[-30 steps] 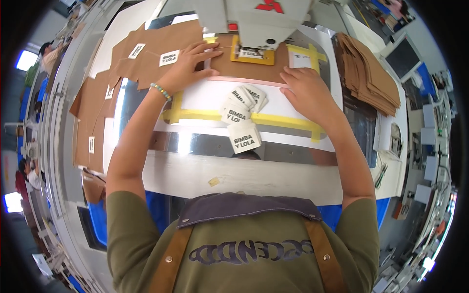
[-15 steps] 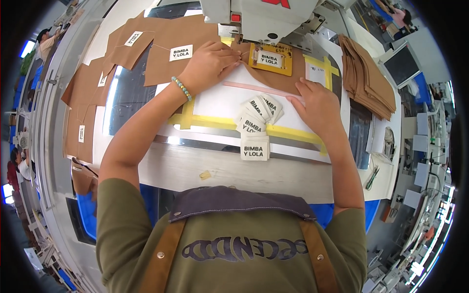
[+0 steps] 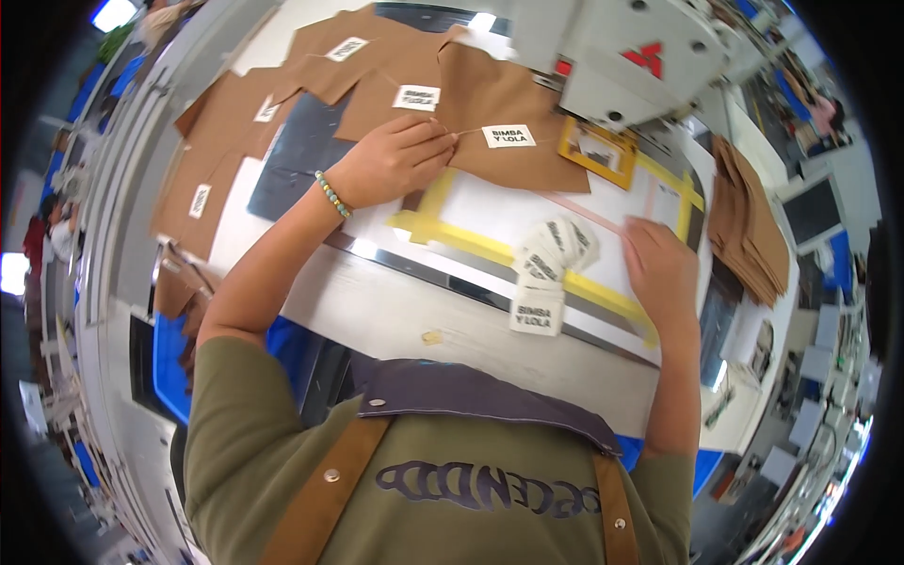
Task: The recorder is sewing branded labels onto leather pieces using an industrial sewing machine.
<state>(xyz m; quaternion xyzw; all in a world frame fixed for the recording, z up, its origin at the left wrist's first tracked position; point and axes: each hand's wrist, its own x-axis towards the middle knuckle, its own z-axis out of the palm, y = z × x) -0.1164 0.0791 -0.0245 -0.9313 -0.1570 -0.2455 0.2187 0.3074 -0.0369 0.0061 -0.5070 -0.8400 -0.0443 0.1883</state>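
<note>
My left hand (image 3: 400, 162), wearing a beaded bracelet (image 3: 333, 194), pinches the left edge of a brown fabric piece (image 3: 527, 171). A white printed label (image 3: 508, 137) lies on that piece, and a thin thread runs from the label toward my fingers. The piece's right end lies beside a small yellow frame (image 3: 597, 153) under the sewing machine head (image 3: 650, 61). My right hand (image 3: 662, 273), somewhat blurred, rests with fingers extended on the white sheet (image 3: 471, 200), by the end of a pink strip (image 3: 582, 209). Loose white labels (image 3: 538, 314) lie fanned between my hands.
Several labelled brown pieces (image 3: 212, 155) spread across the left side. A stack of brown pieces (image 3: 744, 221) lies at the right, near a dark screen (image 3: 815, 209). Yellow tape (image 3: 480, 245) borders the white sheet. A blue bin (image 3: 171, 363) stands below the table's left edge.
My left hand has drawn the brown piece leftward, and its label is now out of the yellow frame. My right hand remains on the sheet's right side. The whole view has turned.
</note>
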